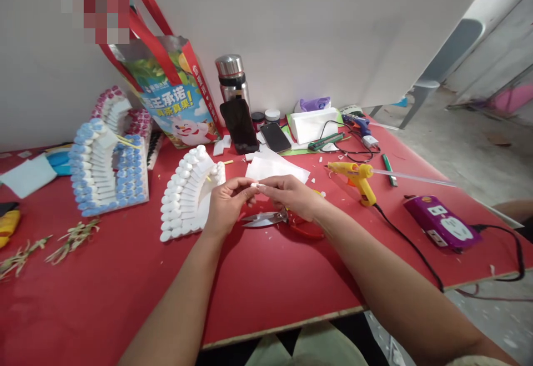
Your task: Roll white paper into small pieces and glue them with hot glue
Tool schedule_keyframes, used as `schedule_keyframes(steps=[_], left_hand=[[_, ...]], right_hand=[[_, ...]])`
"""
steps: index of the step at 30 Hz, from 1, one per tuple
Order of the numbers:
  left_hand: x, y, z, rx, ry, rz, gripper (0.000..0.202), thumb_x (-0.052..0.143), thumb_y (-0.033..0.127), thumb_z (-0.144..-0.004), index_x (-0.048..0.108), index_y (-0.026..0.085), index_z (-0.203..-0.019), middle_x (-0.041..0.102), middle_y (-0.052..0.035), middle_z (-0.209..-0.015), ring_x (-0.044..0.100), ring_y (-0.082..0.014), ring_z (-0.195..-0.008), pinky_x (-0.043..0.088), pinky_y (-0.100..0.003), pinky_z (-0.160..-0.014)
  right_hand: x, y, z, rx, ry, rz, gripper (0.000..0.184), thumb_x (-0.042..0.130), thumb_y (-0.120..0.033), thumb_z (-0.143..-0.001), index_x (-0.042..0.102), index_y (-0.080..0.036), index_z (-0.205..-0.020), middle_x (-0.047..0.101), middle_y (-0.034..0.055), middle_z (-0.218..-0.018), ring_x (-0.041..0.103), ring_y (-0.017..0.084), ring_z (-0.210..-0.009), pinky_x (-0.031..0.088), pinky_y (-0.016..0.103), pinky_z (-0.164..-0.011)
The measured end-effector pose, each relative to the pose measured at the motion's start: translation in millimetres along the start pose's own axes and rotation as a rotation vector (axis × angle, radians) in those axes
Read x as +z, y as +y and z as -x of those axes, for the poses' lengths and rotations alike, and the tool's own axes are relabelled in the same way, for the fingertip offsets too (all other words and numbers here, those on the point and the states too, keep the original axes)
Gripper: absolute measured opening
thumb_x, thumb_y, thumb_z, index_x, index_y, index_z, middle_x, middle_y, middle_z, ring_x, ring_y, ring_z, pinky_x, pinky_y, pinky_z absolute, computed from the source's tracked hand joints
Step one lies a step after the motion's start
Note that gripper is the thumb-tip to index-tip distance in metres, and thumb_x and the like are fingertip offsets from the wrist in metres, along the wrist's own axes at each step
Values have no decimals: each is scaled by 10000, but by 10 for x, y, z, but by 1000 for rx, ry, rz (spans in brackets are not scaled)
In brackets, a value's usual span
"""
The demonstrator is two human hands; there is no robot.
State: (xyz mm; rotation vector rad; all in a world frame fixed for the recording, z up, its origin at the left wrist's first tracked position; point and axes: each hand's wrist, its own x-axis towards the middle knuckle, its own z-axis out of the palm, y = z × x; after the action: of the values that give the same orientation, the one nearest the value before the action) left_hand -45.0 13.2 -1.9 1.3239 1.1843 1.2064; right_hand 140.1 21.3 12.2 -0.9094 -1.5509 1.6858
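Note:
My left hand (pixel 227 202) and my right hand (pixel 291 194) meet over the middle of the red table. Their fingertips pinch a small white piece (pixel 255 185) between them; most of it is hidden by the fingers. Below the hands lie scissors (pixel 264 220) with blades apart and red handles, partly covered by my right hand. Just left of my left hand stands a white curved craft model (pixel 177 205) edged with rows of small white rolled pieces. White paper sheets (pixel 272 167) lie behind my hands.
A blue-and-white craft model (pixel 94 171) stands at left, near dried stems (pixel 73 241). Behind are a shopping bag (pixel 179 99), a steel flask (pixel 231 74) and a leaning phone (pixel 239 126). At right lie a yellow glue gun (pixel 353 176) and a purple power strip (pixel 441 221) with cords.

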Motion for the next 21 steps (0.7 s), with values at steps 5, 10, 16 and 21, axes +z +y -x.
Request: schedule_keyframes(steps=[5,10,16,21], left_hand=[[41,3,16,-30,26,25,195,803,278,-743,753,142,-873,685,-11,-635,590,-104,-561,479,-214,-587],[123,37,47,-40,67,86,184,808,275,-733,740,133,-828,669,-4,-592,599,-111,-555,496,-225,-604],[112,38,40,-35,90,121,198,842,253,-690,738,133,-808,688,-10,-635,611,-116,-559,513,-233,-591],[81,-8,28,-22,92,157,178,836,235,-702,736,134,-809,692,-11,-615,622,-112,-552,517,-223,-593]], right_hand=[[78,44,-30,-124,356,491,292,599,-395,-898,740,-155,-812,578,-6,-644,460,115,-617,317,254,-571],[159,119,-5,-275,513,728,189,592,-256,-890,729,-161,-799,677,44,-770,570,149,-693,377,266,-635],[186,166,-7,-355,577,755,115,616,-252,-884,693,-183,-834,700,39,-828,600,159,-718,398,265,-652],[172,151,-2,-455,491,751,146,573,-188,-889,693,-177,-807,641,23,-762,561,135,-666,393,252,-626]])
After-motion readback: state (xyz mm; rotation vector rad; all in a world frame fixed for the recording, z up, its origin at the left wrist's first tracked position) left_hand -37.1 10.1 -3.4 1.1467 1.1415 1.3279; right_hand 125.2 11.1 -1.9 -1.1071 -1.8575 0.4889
